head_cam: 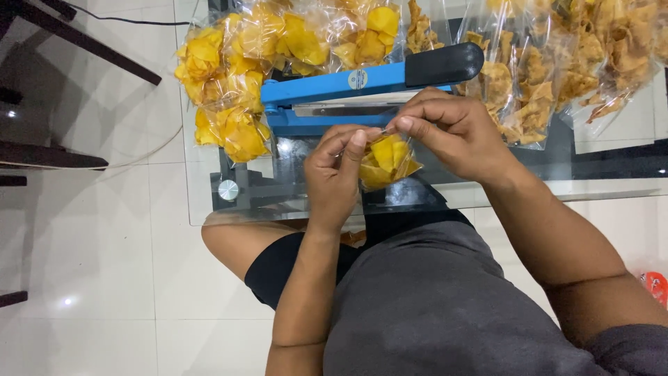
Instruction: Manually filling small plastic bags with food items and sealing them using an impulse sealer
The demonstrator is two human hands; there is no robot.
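A small clear bag of yellow chips [385,160] hangs between my hands, just in front of the blue heat sealer [327,94]. My left hand [335,174] pinches the bag's top edge on the left. On the right side of that edge my right hand [452,132] pinches it too. The sealer's arm with its black handle [443,64] is raised, and the bag's open edge lies at the sealing bar.
Sealed bags of yellow chips [236,76] are piled left of and behind the sealer. Bags of brown chips [557,76] lie at the right. The glass table [209,202] ends at my knees. Dark chair legs [69,38] stand on the white tiled floor at left.
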